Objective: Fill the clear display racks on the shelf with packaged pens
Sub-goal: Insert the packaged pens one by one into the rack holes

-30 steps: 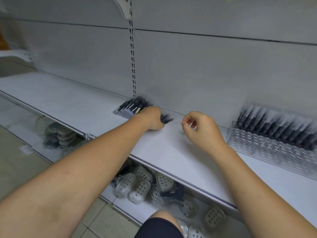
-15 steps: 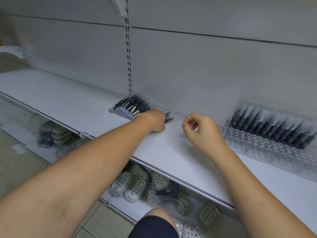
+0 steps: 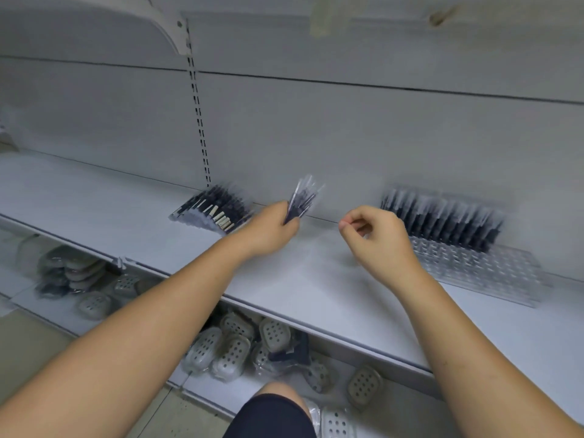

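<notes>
Fingers of the left hand [image 3: 271, 229] grip one bunch of packaged pens [image 3: 301, 199], now raised off the shelf [image 3: 300, 279], where that hand lay before. The right hand [image 3: 376, 238] is curled, empty. One loose pile [image 3: 215, 208] lies at ten o'clock, and one clear rack [image 3: 480, 267] at three.

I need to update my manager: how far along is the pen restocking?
Partly done: the rack's back rows hold pens, its front rows stand bare. The left hand grips a bundle of pens. A pile of pens waits on the shelf to be racked.

Head view, down onto shelf [image 3: 331, 279]
</notes>
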The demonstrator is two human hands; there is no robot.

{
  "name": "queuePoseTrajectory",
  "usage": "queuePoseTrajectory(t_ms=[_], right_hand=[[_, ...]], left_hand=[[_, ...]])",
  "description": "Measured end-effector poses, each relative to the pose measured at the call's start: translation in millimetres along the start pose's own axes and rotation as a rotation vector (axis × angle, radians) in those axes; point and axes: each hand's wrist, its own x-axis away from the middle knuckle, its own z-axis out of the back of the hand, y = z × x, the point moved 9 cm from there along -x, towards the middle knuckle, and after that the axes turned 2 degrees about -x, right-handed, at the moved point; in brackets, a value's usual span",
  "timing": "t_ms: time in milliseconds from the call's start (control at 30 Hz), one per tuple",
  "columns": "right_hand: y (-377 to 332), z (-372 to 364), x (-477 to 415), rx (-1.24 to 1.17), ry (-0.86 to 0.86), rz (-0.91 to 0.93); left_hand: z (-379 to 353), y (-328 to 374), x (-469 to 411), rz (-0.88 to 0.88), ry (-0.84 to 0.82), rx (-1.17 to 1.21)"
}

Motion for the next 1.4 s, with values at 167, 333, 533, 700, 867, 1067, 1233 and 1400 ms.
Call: queuePoseTrajectory(t_ms=[167, 333, 533, 700, 867, 1067, 1233, 1400], right_hand=[[21.0, 41.8, 14.9, -0.183, 0.068, -0.111], [36.2, 88.3, 32.5, -0.351, 0.118, -0.182], [57.1, 144.2, 50.3, -0.449, 0.220, -0.191], [88.9, 186.2, 57.4, -0.398, 0.353, -0.216], [109.6, 221.6, 54.6, -0.427, 0.538, -0.205], [124.0, 263.1, 37.0, -0.433, 0.735, -0.036], [142.5, 271.9, 19.3, -0.227, 0.761, 0.005], [174.2, 253.2, 12.4, -0.076, 0.664, -0.071]], left_hand=[[-34.3, 74.7, 28.0, -0.064, -0.141, 0.585], [-70.9, 140.8, 34.8, -0.195, -0.228, 0.713], [-119.4, 209.1, 27.7, -0.301, -0.331, 0.775], [-149.9, 245.4, 14.3, -0.350, -0.380, 0.818], [-175.1, 258.4, -6.6, -0.351, -0.394, 0.788], [-187.9, 262.5, -31.0, -0.366, -0.407, 0.790], [-198.0, 255.3, -39.6, -0.329, -0.464, 0.863], [-206.4, 247.3, -38.5, -0.316, -0.464, 0.917]])
